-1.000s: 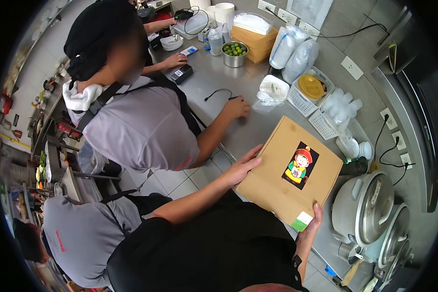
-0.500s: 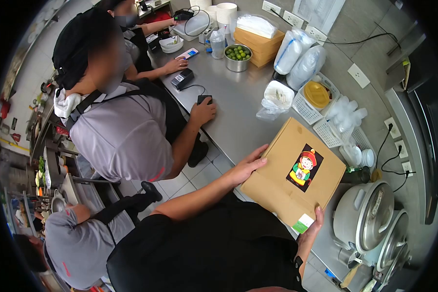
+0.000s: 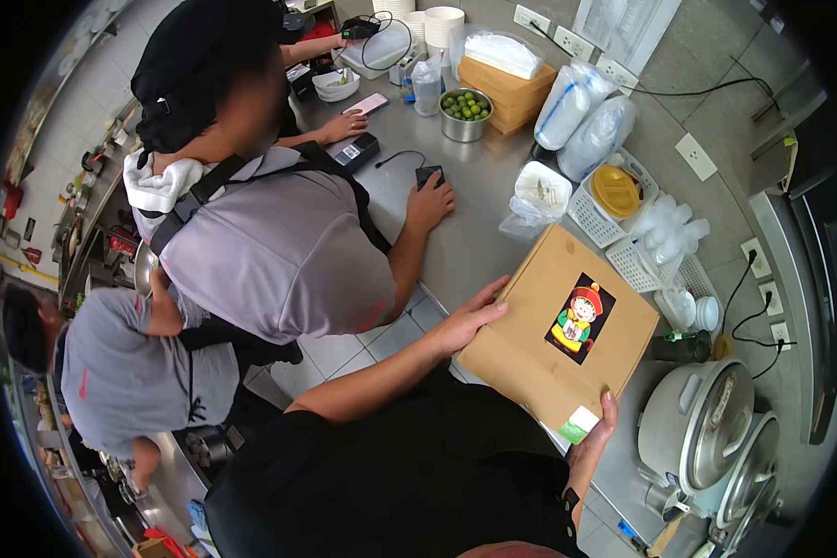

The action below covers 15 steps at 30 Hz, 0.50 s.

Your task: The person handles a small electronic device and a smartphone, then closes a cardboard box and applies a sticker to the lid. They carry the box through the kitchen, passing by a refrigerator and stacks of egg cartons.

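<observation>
A flat brown cardboard box [image 3: 521,339] is held up between my two hands, tilted in front of my chest. On its lid sits a black sticker [image 3: 581,321] with a cartoon figure in a red hat. My left hand [image 3: 474,318] grips the box's left edge, thumb on top and the fingers partly hidden below. At the near right corner my right hand [image 3: 600,430] closes on the edge, beside a white-and-green label [image 3: 579,425]. The underside of the box is hidden.
Beside the steel counter [image 3: 493,167], a co-worker in grey [image 3: 279,246] holds a small black device [image 3: 428,177]. A metal bowl of green limes [image 3: 464,116], white baskets [image 3: 591,209] and a large lidded pot [image 3: 679,418] stand around. Another person [image 3: 139,372] bends at the left.
The nearer co-worker has shifted right, along with the hand on the black device. The person behind has moved and turned toward the left-hand shelves. My hands and the box hardly move.
</observation>
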Each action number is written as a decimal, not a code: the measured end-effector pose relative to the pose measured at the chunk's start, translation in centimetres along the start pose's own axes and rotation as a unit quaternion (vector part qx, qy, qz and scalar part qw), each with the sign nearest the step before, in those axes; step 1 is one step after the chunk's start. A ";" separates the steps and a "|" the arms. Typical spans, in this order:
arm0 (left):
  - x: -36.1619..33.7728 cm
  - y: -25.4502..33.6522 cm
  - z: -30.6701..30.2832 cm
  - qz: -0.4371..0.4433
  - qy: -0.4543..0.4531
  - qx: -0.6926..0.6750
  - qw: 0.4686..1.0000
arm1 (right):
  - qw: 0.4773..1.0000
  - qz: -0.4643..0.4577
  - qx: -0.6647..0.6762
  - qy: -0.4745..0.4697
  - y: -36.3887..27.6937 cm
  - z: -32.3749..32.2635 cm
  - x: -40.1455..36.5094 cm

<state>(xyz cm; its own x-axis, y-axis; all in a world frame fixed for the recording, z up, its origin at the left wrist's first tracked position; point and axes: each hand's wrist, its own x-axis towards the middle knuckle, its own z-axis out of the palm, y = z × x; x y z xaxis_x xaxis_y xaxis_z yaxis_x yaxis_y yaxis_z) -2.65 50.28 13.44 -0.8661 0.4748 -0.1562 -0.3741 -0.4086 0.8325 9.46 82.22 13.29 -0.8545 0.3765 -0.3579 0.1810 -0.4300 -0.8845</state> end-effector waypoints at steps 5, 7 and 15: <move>0.4 -0.5 -0.1 0.001 -0.008 -0.007 1.000 | 1.000 -0.009 0.002 0.001 -0.2 0.3 -0.2; 0.4 -0.8 0.2 0.000 -0.010 -0.005 1.000 | 1.000 -0.011 0.001 0.001 0.1 0.0 -0.1; 0.8 -1.0 1.0 -0.004 -0.007 -0.004 1.000 | 1.000 -0.009 0.006 0.005 0.3 -1.5 -0.1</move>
<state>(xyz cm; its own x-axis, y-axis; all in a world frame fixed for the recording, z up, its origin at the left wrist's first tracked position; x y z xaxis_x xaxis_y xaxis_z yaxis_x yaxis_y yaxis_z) -2.61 51.84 12.98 -0.8588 0.4884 -0.1547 -0.3830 -0.4113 0.8271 10.38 83.33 12.65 -0.8531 0.3920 -0.3444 0.1591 -0.4332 -0.8871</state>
